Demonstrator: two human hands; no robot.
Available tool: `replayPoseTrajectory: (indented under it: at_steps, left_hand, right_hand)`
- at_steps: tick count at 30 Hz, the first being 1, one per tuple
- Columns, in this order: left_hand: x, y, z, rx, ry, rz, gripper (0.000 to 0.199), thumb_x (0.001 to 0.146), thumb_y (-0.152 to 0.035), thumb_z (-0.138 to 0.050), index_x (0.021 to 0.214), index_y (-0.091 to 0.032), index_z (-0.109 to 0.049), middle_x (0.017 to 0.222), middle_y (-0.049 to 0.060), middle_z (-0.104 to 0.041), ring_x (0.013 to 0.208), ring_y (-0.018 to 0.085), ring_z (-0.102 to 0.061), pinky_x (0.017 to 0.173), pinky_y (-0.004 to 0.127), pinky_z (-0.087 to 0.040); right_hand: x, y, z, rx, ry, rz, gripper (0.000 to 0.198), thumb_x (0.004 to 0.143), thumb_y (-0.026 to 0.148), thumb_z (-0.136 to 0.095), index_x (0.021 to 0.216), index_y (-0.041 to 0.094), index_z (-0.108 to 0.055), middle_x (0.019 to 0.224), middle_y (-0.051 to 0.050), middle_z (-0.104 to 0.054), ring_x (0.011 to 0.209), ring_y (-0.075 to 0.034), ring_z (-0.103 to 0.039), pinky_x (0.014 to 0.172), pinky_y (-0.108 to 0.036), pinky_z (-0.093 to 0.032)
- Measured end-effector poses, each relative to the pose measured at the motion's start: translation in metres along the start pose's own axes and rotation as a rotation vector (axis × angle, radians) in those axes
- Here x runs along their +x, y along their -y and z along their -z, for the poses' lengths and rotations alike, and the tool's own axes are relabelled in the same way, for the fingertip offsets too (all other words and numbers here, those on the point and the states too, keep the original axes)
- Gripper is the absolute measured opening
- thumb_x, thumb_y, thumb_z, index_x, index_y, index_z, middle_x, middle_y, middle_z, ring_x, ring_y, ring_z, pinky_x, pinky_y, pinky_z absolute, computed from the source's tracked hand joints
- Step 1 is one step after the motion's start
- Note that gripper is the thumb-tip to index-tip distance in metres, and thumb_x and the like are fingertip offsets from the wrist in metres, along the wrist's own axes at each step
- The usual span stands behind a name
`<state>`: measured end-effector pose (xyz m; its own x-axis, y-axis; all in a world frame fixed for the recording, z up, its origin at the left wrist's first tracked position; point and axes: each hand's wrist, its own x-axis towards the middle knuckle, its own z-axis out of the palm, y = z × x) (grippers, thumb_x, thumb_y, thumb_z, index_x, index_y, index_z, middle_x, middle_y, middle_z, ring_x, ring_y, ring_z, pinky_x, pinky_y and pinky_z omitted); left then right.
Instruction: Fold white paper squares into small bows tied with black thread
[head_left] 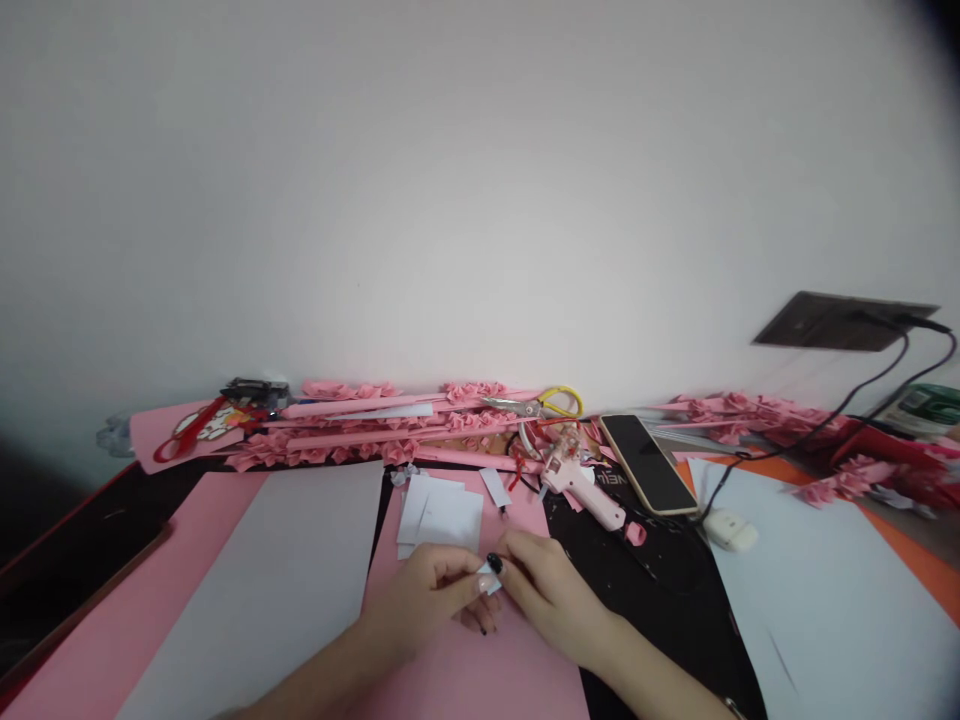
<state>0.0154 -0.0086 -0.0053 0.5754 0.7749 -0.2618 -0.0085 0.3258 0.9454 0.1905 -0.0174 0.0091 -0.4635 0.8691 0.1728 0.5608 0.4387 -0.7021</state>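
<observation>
Between the fingertips of both hands is a small folded piece of white paper [490, 577]. My left hand [431, 595] pinches it from the left, thumb on top. From the right, my right hand [544, 590] grips its edge, a dark-nailed finger against it. Fingers cover most of the piece, so its exact shape is hidden. Both hands are above a pink paper sheet [465, 680]. Just beyond them lie several white paper squares [450, 518], overlapping, and a narrow white strip [494, 487].
A pink glue gun [592, 492] lies beyond my right hand, near a phone [646, 465] and a white plug-like case [731, 530]. Yellow-handled scissors [559, 402] rest among pink paper flowers [337, 450] along the wall. Black cables [855, 405] run from a wall socket [832, 320].
</observation>
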Motion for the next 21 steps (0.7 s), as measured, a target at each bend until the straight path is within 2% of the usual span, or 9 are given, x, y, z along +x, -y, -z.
replayPoseTrajectory:
  at_steps: [5,21]
  left_hand:
    - [0.0005,0.0038,0.0008,0.01,0.017,0.024,0.024,0.075,-0.035,-0.059,0.067,-0.012,-0.062,0.062,0.002,-0.067,0.055,0.014,-0.064,0.056,0.023,-0.049]
    - [0.0037,0.004,0.0007,-0.02,-0.011,-0.011,0.019,0.069,-0.031,-0.066,0.066,-0.013,-0.06,0.058,0.0,-0.064,0.052,0.011,-0.061,0.055,0.023,-0.049]
  right_hand:
    - [0.0002,-0.0014,-0.0015,-0.001,0.099,0.009,0.024,0.089,0.013,-0.034,0.066,0.019,-0.034,0.061,0.003,-0.044,0.056,-0.01,-0.042,0.053,-0.021,-0.031]
    - [-0.0008,-0.0004,-0.0009,-0.037,0.123,-0.007,0.021,0.091,0.017,-0.031,0.072,0.018,-0.039,0.067,0.0,-0.051,0.059,-0.012,-0.047,0.057,-0.022,-0.036]
